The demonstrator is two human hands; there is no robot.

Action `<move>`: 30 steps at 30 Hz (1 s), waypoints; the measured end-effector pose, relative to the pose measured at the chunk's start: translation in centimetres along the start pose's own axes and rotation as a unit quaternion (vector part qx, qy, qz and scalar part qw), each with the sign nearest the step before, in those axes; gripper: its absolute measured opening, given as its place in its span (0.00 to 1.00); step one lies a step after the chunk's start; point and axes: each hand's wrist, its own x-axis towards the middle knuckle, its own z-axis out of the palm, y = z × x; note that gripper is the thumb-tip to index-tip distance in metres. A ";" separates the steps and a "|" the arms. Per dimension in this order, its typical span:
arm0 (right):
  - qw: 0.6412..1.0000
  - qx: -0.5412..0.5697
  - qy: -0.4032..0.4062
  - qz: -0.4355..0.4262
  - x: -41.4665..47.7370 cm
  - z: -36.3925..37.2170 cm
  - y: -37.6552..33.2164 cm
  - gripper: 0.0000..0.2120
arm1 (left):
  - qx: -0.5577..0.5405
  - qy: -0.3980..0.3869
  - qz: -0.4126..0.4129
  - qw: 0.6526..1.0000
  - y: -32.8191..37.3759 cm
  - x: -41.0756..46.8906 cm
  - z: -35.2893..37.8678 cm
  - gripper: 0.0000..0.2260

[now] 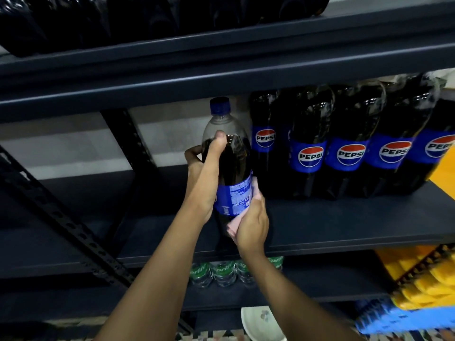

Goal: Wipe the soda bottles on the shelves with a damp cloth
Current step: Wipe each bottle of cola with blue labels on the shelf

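Left hand (204,173) grips the shoulder of an upright dark cola bottle (232,158) with a blue cap and label, at the middle shelf's (344,217) near edge. Beside it, right hand (251,225) holds a pale pink cloth (232,227) against its label, left of the Pepsi row (349,143).

Rack: we face a dark metal rack (172,84) with boards at several levels.
Post: perforated post (128,139), upright at the back.
Brace: perforated brace (61,212), slanting across our left.
Wall: pale wall (73,143) behind the rack.
Floor: patterned floor (209,337), blurred.
Light: dim.
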 end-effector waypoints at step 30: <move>0.998 0.008 -0.059 -0.012 0.1 -0.7 1.2 0.20 | 0.007 -0.015 0.012 1.000 -0.2 0.6 -0.9 0.56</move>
